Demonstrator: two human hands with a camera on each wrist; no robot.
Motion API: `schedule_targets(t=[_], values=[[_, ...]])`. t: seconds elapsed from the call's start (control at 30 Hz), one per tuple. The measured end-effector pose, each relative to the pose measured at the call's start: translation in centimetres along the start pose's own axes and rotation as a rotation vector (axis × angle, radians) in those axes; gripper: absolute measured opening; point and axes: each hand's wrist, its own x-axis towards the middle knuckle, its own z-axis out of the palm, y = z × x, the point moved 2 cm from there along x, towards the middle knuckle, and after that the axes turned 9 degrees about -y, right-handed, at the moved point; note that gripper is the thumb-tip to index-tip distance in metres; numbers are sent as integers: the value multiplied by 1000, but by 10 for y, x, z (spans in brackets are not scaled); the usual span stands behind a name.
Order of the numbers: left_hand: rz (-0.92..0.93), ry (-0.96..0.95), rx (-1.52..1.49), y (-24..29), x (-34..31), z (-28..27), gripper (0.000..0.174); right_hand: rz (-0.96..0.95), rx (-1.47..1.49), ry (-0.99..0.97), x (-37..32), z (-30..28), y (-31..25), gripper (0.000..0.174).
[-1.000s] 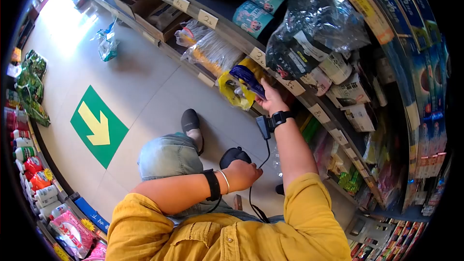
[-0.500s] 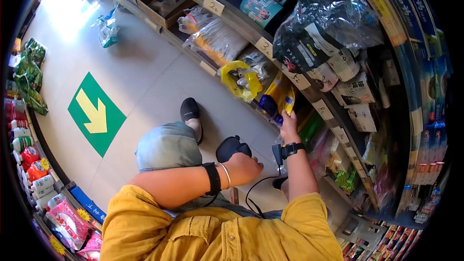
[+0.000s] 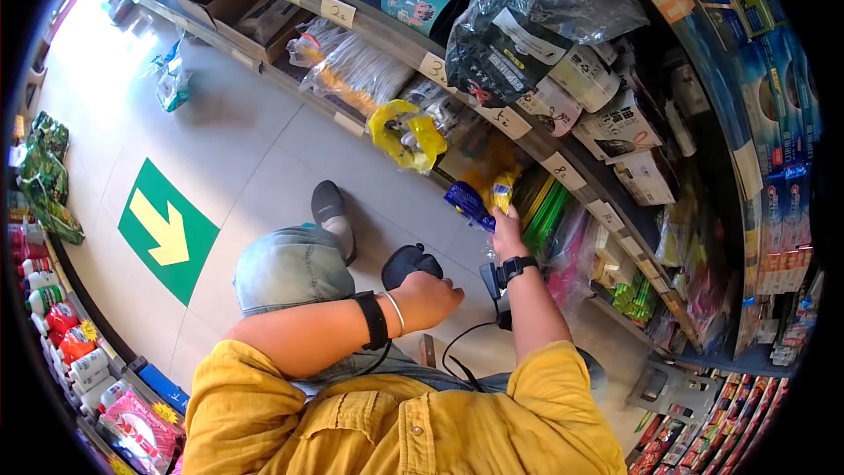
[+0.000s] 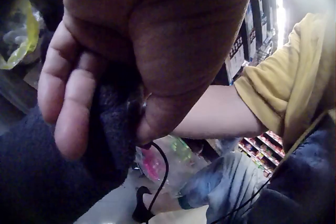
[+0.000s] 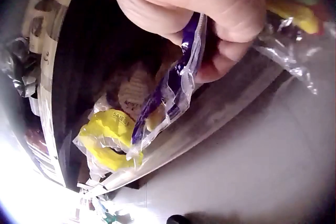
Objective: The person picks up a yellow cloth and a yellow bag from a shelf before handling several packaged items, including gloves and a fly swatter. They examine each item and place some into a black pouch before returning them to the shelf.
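My right hand (image 3: 507, 236) pinches a clear plastic packet (image 5: 176, 90) with dark blue and yellow parts, at the front of the low shelf. In the right wrist view its dark blue strip hangs below curled fingers, which partly hide it. Left of that hand lies an opened yellow bag (image 3: 406, 135) with small pieces inside. My left hand (image 3: 428, 301) grips a dark, soft fabric item (image 3: 411, 266) in front of the knee. In the left wrist view the cloth (image 4: 107, 129) is held between thumb and fingers; its kind is not clear.
Above stands a shelf with price tags (image 3: 338, 11), teal tins (image 3: 420, 2) and a black plastic bag (image 3: 501, 57). Green packets (image 3: 547, 209) lie right of the right hand. Bottles (image 3: 61, 321) line the left side. A cable (image 3: 457, 343) hangs between the arms.
The right hand has carried the blue and yellow packet from in front of the yellow bag to the right along the low shelf, nearer the body. The left hand keeps its hold.
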Motion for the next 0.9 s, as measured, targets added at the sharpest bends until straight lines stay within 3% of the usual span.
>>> schedule_targets(t=[0.17, 0.23, 0.3, 0.5, 0.53, 0.63, 0.73, 0.77, 0.83, 0.9], values=[[-9, 30, 16, 0, -5, -6, 33, 30, -56, 3, 43, 12, -16, 25], [-16, 31, 13, -1, -5, -6, 33, -174, -258, -11, 73, 8, -9, 27], [-24, 37, -13, -2, -3, -4, 29, -72, -187, -2, 74, 19, -28, 27], [-25, 111, -53, -4, -3, -9, 22, -193, -573, 74, 103, 29, -50, 29], [-18, 106, -50, -4, -1, -8, 22, -88, -641, 44, 98, 29, -61, 43], [4, 137, -40, -1, 4, -9, 21, 51, -663, 46, 102, 19, -57, 50], [26, 145, -12, 6, 9, -20, 21, -97, -385, 44, 37, 21, -68, 56], [33, 152, -2, 9, 10, -23, 22, -137, -408, 3, 29, 4, -51, 60], [49, 149, 10, 14, 13, -23, 22, -311, -496, 116, -9, -20, -29, 56], [56, 168, 59, 16, 18, -16, 21, -324, -781, 270, -55, -46, -23, 53]])
